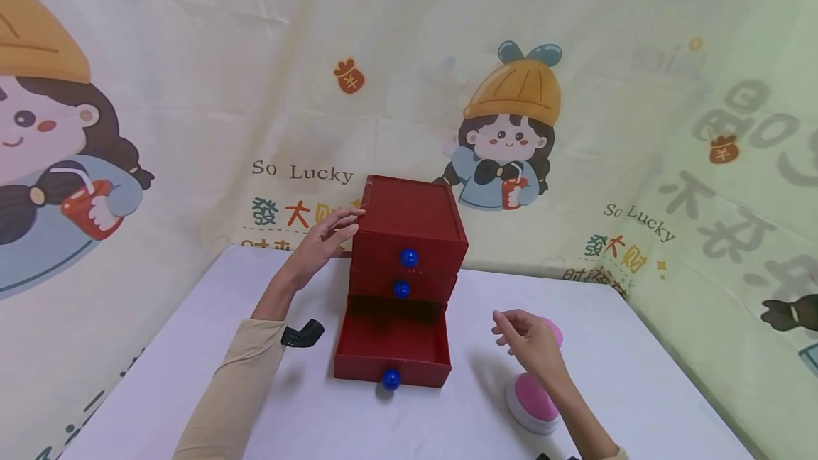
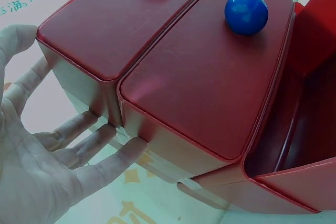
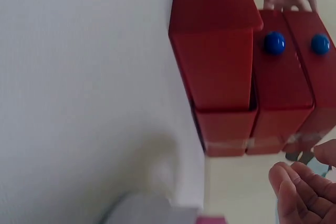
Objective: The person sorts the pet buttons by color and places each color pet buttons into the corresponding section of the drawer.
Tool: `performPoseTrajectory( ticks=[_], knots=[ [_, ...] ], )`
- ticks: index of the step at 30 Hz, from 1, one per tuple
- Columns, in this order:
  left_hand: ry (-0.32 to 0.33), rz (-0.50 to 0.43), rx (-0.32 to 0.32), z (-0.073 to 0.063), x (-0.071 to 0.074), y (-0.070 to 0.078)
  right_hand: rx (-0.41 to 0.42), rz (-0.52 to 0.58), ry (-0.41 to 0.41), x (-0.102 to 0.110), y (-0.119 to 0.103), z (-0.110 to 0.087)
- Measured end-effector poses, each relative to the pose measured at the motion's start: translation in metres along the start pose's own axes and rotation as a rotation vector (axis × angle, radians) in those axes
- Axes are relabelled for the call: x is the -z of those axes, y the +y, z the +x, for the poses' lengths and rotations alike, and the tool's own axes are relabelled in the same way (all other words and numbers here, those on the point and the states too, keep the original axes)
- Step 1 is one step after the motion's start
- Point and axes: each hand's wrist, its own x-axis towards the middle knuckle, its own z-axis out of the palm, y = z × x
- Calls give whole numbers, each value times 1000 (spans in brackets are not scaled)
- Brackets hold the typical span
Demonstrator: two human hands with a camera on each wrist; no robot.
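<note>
A red three-drawer box [image 1: 409, 211] stands on the white table, with a blue ball knob on each drawer. Its bottom drawer [image 1: 396, 336] is pulled out, and nothing shows inside it; the upper two drawers are in. Against the box's left side rests my left hand [image 1: 326, 240], its fingers spread and fairly straight; the left wrist view shows the fingertips [image 2: 134, 148] touching the side wall. My right hand [image 1: 527, 339] hovers to the right of the box with loosely bent fingers, apart from it and holding nothing.
Beneath my right forearm sits a pink-topped round button with a white base [image 1: 533, 403]; another pink top [image 1: 552, 331] shows partly behind that hand. A patterned cloth [image 1: 396, 126] hangs behind the white table [image 1: 307, 403].
</note>
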Motion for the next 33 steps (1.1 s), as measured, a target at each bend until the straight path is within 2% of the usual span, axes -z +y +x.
performPoseTrajectory(
  ticks=[4,10,15,25,33],
  knots=[
    [2,5,-3,0,0,-1,22,-56,27,8,8,5],
    [4,8,-4,1,-1,-1,83,-218,74,17,20,12],
    [2,3,-1,1,0,-1,80,-295,82,24,28,17],
    [5,11,-2,0,0,0,-14,-354,53,35,48,21],
    [7,13,-1,0,-1,0,-14,-353,33,43,61,25]
  ],
)
